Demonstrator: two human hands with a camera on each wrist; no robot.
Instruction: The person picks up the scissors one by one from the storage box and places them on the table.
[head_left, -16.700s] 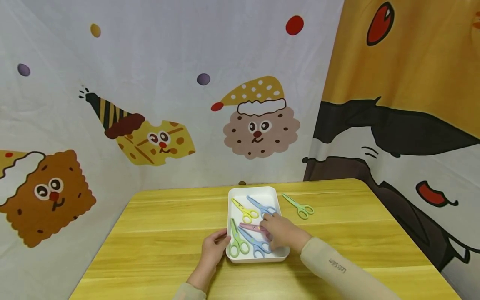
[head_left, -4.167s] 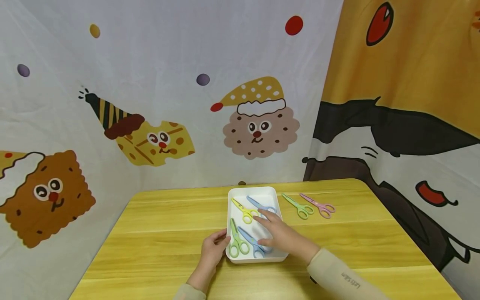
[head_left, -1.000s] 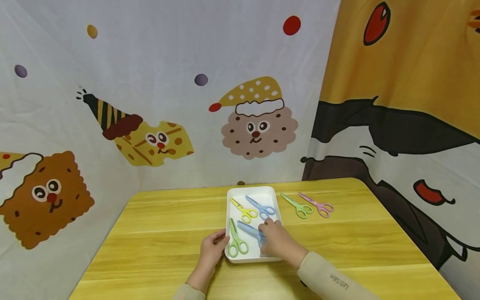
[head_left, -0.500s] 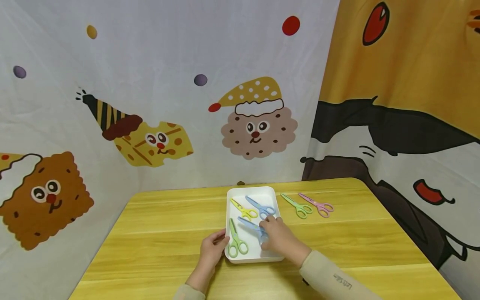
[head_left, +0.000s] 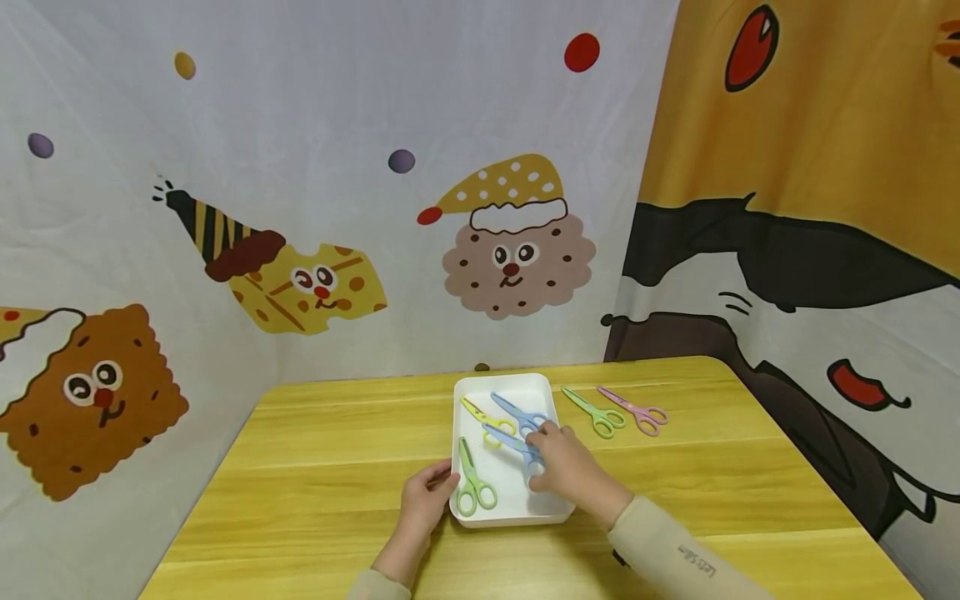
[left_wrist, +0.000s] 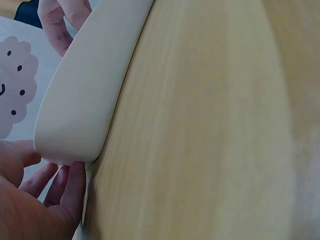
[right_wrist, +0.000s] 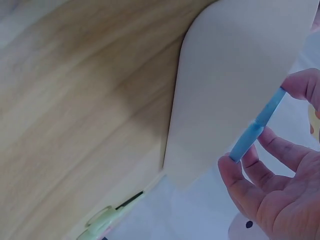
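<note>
My right hand grips a pair of light blue scissors by the handles above the white tray. In the right wrist view, the blue handle is between thumb and fingertips, above the tray's rim. The blades point left and cover part of the yellow scissors. A second blue pair of scissors lies behind, its handles partly hidden by the right hand. Green scissors lie at the tray's left front. My left hand holds the tray's left side, thumb at the rim and fingers against the wall.
On the wooden table, right of the tray, lie light green scissors and pink scissors, side by side. A printed cloth hangs behind the table.
Pink scissors went from the tray to the table beside the green pair. My right hand then took the front blue scissors and has raised them, moving back and right. The left hand stays put.
</note>
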